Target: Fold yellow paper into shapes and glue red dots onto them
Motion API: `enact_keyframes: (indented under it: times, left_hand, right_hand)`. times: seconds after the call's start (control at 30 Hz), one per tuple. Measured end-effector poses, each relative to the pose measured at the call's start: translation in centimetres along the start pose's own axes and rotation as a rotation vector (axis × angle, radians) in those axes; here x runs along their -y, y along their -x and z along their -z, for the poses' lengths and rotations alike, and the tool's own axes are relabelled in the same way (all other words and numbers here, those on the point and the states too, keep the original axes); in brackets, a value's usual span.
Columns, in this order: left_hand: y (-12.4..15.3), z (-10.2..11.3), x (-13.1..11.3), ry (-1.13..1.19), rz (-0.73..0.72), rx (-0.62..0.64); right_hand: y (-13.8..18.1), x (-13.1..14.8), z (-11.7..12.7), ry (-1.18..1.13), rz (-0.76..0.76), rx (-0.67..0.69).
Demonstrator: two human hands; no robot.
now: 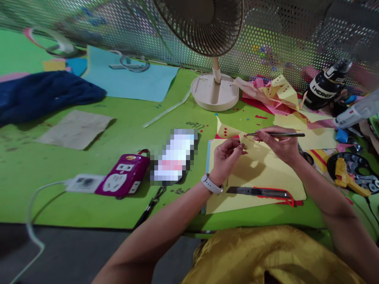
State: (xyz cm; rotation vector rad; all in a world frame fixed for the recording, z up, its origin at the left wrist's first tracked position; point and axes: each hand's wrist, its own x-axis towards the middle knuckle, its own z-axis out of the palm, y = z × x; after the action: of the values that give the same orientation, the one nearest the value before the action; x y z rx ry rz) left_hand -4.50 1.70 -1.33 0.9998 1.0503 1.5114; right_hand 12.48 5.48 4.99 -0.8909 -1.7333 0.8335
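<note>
My left hand (227,157), with a pale watch band on its wrist, pinches a small piece of yellow paper (245,140). Between the fingers of my right hand (281,146) is a pair of slim metal tweezers (284,134), its tip at that piece. Both hands are over a stack of yellow paper sheets (219,201). On the sheets, nearer to me, lies a utility knife (257,192) with a red-edged handle. Just beyond my left hand stands a folded yellow paper scrap (229,130) with red diamond shapes.
A fan (214,100) stands at the back. Left of my hands are a phone (176,156) and a purple power socket (122,175) with a white cable. On the right are paper scraps (281,92), a black bottle (324,88) and a yellow glue gun (346,177).
</note>
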Motion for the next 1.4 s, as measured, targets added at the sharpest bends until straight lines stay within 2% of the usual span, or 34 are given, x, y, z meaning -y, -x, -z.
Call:
enact_keyframes:
  times: [0.73,0.83,0.97,1.03,1.2,1.3,1.4]
  left_hand:
    - [0.2,-0.1,-0.3,-0.022,0.006,0.005]
    - [0.2,-0.1,-0.3,-0.024,0.008,0.015]
    - [0.2,-0.1,-0.3,-0.022,0.007,0.028]
    - [0.3,0.0,-0.3,-0.019,-0.002,0.035]
    - [0.3,0.1,-0.1,-0.004,-0.017,0.060]
    - [0.3,0.0,-0.1,-0.017,-0.007,0.057]
    - [0.3,0.0,0.0,-0.039,0.013,0.056]
  right_hand:
    - [0.0,-0.2,-0.1,0.045,-0.001,0.002]
    - [0.0,-0.1,0.3,0.078,0.004,-0.052]
    - [-0.5,-0.8,0.7,-0.017,-0.026,-0.149]
    - [-0.8,-1.6,0.6,-0.069,-0.097,-0.104]
    - [-1.0,-3.3,-0.3,-0.252,-0.322,0.180]
    - [-0.8,-3.5,-0.7,-0.315,-0.435,0.234]
    - [-0.6,-3.5,-0.8,-0.331,-0.467,0.228]
